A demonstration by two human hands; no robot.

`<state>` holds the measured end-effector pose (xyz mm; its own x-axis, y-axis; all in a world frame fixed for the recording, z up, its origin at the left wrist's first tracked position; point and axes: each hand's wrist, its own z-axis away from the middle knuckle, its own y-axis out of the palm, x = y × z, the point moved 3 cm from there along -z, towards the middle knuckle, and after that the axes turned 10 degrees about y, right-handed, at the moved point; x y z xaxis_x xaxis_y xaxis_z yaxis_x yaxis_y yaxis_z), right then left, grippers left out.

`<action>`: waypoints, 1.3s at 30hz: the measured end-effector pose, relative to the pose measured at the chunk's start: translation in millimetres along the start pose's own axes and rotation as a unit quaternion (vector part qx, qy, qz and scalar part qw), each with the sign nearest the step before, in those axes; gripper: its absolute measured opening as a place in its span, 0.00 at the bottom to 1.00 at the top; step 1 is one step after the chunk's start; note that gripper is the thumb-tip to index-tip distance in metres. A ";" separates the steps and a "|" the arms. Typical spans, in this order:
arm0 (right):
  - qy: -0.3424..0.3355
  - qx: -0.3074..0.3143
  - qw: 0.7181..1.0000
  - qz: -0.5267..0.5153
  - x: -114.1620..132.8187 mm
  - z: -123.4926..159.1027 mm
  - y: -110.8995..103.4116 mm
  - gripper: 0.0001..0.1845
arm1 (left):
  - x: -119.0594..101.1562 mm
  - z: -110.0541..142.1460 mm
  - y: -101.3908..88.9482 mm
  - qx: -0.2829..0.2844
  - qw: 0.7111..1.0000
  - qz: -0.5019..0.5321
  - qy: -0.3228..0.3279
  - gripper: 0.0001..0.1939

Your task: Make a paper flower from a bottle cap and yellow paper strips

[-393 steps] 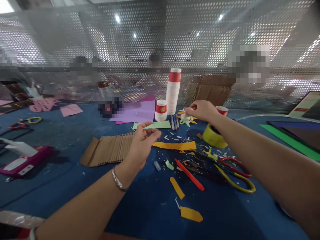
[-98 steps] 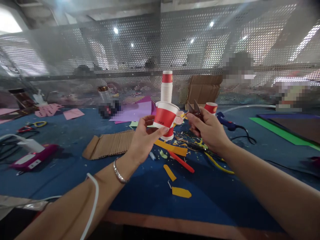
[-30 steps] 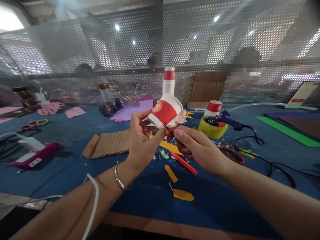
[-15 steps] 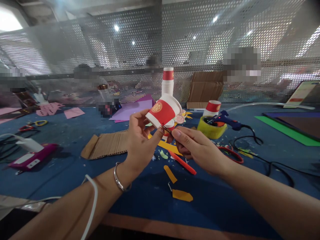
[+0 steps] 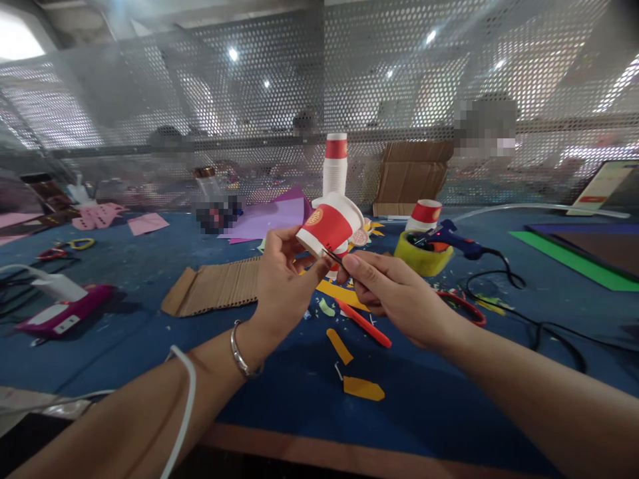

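Tilted on its side, a red and white paper cup (image 5: 329, 225) with a gold emblem is gripped near its base by my left hand (image 5: 284, 279). My right hand (image 5: 389, 286) pinches a thin dark pointed tool (image 5: 333, 257), its tip against the cup's lower white edge; most of the tool is hidden by the fingers. Short dark marks show on the red band close to the tip. Below the hands lie an orange-red pen-like stick (image 5: 364, 324) and a yellow paper strip (image 5: 339, 346). Behind the held cup rises a stack of paper cups (image 5: 335, 166).
A hot glue gun (image 5: 454, 239) rests on a yellow tape roll (image 5: 423, 259) at right, its black cord trailing over the blue table. Corrugated cardboard (image 5: 214, 290) lies left. Further left is a purple power strip (image 5: 70, 311). A perforated metal screen (image 5: 239, 86) stands behind.
The cup has turned slightly in my left hand and shifted a little right, its emblem now further round. More dark marks show on the red band. My right hand still holds the tool against it.
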<state>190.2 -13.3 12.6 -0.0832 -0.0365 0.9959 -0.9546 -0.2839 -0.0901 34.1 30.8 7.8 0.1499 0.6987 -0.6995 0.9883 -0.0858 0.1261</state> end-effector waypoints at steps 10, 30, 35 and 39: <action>0.006 0.001 1.000 -0.005 0.0 1.6 1.3 0.24 | -2.3 -0.9 0.0 -0.011 1.000 -0.007 0.008 0.29; 0.004 -0.006 1.000 0.000 -2.6 1.1 -0.3 0.24 | -6.0 -1.4 0.3 0.009 0.999 -0.017 0.028 0.29; 0.008 -0.008 1.000 0.002 -2.4 2.4 -0.6 0.24 | -5.5 -1.3 0.7 0.010 1.000 -0.009 0.028 0.29; 0.015 -0.003 1.000 -0.001 -1.6 2.1 -0.4 0.24 | -6.2 -1.3 0.4 0.012 0.999 -0.014 0.035 0.28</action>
<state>191.4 -15.2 11.1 -0.0890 -0.0070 0.9960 -0.9565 -0.2782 -0.0875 33.5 27.4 13.2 0.1216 0.7483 -0.6521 0.9925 -0.0828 0.0901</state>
